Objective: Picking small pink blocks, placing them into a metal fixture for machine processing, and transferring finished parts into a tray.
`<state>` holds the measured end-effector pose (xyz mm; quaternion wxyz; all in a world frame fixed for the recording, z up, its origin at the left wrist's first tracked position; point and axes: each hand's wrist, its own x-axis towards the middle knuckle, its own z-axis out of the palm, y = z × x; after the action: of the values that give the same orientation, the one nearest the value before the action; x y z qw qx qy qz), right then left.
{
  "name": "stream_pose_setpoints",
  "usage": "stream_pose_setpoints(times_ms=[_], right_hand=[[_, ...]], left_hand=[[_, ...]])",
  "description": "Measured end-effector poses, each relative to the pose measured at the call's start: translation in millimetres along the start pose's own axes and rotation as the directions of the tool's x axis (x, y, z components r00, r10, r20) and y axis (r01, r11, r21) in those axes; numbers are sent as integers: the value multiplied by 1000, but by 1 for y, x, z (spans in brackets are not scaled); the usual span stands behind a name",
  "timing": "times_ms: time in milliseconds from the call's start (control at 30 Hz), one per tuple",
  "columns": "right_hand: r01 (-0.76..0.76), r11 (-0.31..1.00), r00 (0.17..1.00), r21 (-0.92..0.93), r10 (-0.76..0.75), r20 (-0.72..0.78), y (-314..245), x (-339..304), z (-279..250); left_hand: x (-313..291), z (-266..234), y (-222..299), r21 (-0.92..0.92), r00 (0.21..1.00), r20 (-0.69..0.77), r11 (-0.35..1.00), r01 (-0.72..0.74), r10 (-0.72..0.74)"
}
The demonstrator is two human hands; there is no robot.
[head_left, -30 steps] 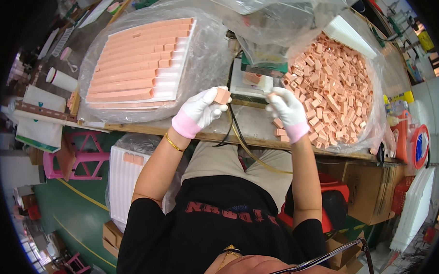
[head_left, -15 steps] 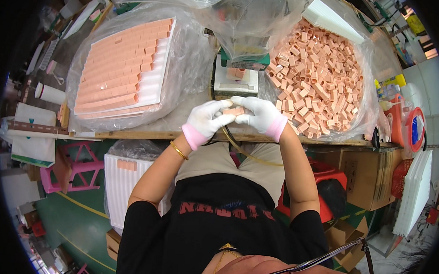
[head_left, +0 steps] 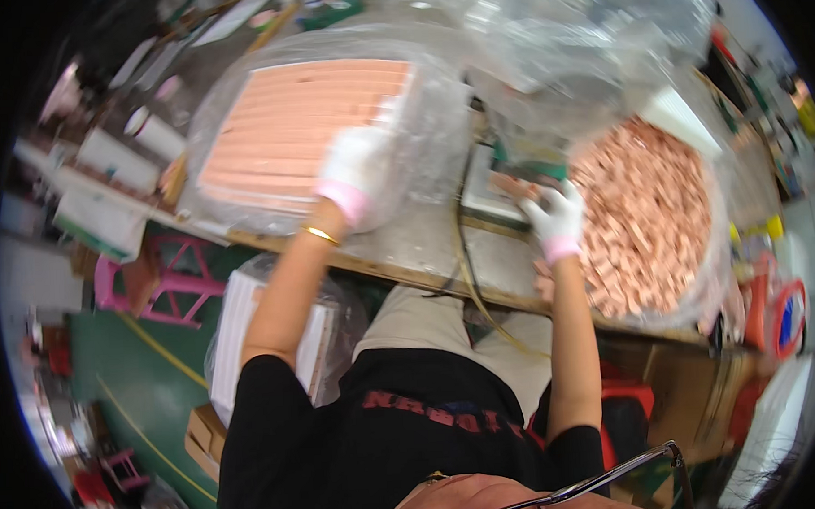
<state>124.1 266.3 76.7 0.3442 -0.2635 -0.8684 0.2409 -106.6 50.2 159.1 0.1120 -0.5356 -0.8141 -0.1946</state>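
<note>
I see the left hand (head_left: 358, 165) over the right part of the pink rows (head_left: 286, 124) (motion-blurred; cannot tell whether it grasps anything), and the right hand (head_left: 557, 218), fingertips at a block (head_left: 513, 185) by the green device (head_left: 550, 170), grip unclear, beside the loose pile (head_left: 644, 219).

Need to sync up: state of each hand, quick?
Left hand: at the rows of peach blocks; grip cannot be told.
Right hand: at a single peach block; grip too blurred to tell.
</note>
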Motion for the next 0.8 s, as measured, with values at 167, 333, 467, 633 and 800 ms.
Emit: stream_pose_setpoints(times_ms=[167,333,467,633,800], right_hand=[[-29,999,997,-30,27,-72,-9,17,39],[-27,996,992,-86,16,-123,5,6,17],[-167,839,976,-517,68,-206,42,4,-62],[-145,645,971,-750,240,19,75,11,-102],[-114,765,993,-633,101,-57,91,6,-103]], left_hand=[[0,6,-90,269,993,117,962,-39,8],[5,-1,-103,130,971,28,962,-238,236],[-17,-17,-64,-590,971,59,776,221,-231],[-45,13,39,-918,917,388,48,394,-91],[-51,77,89,-683,824,556,-505,528,109]])
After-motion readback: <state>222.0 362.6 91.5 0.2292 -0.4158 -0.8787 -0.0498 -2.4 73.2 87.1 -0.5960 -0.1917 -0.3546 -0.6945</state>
